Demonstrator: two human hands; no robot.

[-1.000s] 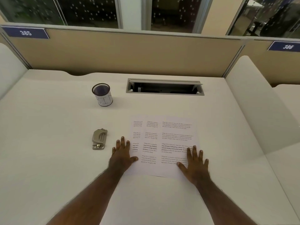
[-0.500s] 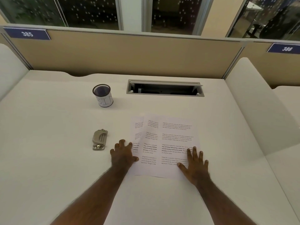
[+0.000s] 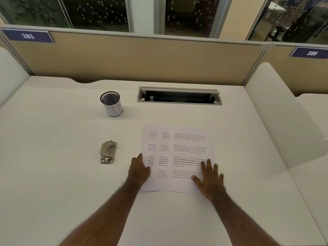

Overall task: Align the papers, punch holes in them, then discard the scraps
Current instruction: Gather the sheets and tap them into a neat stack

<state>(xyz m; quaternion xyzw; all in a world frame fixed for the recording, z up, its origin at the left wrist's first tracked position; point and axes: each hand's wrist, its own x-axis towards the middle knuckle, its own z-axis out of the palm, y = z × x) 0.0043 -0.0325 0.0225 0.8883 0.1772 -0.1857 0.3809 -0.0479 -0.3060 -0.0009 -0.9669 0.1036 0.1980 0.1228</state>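
Three printed sheets of paper (image 3: 184,150) lie overlapped and fanned out to the left on the white desk (image 3: 53,174). My left hand (image 3: 139,170) rests edge-on against the left side of the leftmost sheet. My right hand (image 3: 209,178) lies flat with fingers spread on the lower right corner of the top sheet. A grey metal hole punch (image 3: 108,152) sits on the desk to the left of my left hand, untouched. A small black mesh cup labelled BIN (image 3: 111,103) stands further back.
An open grey cable tray (image 3: 179,95) is sunk into the desk behind the papers. A beige partition (image 3: 142,57) closes the back, and white side dividers (image 3: 276,112) flank the desk.
My left hand has turned from flat on the papers to edge-on at their left side. The sheets have shifted slightly closer together. My right hand has stayed in place.
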